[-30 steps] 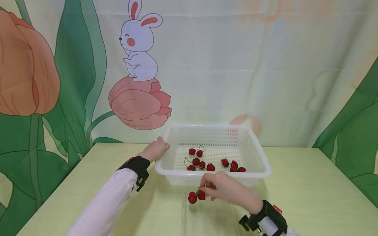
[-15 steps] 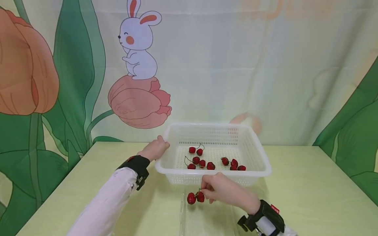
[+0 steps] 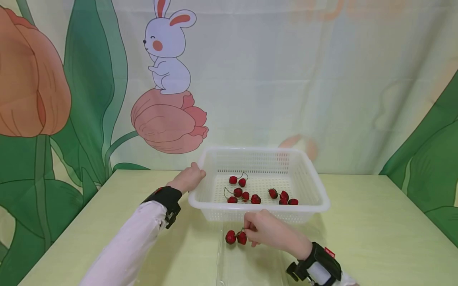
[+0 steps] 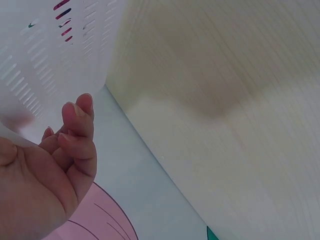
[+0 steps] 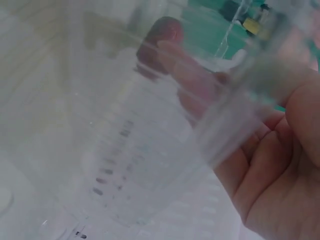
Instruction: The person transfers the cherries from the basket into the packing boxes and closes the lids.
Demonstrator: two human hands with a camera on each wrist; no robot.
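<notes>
My left hand (image 3: pixel 187 178) holds the left rim of a white plastic basket (image 3: pixel 257 207); in the left wrist view its bent fingers (image 4: pixel 77 120) show outside the basket wall. My right hand (image 3: pixel 272 230) pinches the stem of a joined pair of red cherries (image 3: pixel 230 237) just in front of the basket. The pair is at the far end of a clear plastic box (image 3: pixel 250 270). In the right wrist view, the box's see-through wall stands before the fingertips and a blurred red cherry (image 5: pixel 167 37). Several cherries (image 3: pixel 237 192), some with stems, lie on the basket floor.
The basket and clear box stand on a pale wood-grain table (image 3: pixel 372 238), the box nearer to me. Behind the table's back edge hangs a printed cloth (image 3: pixel 257 79) with a rabbit and tulips.
My right hand has come down slightly over the clear box, and the held cherries have shifted a little left. My left hand stays at the basket rim. The head view has tilted slightly.
</notes>
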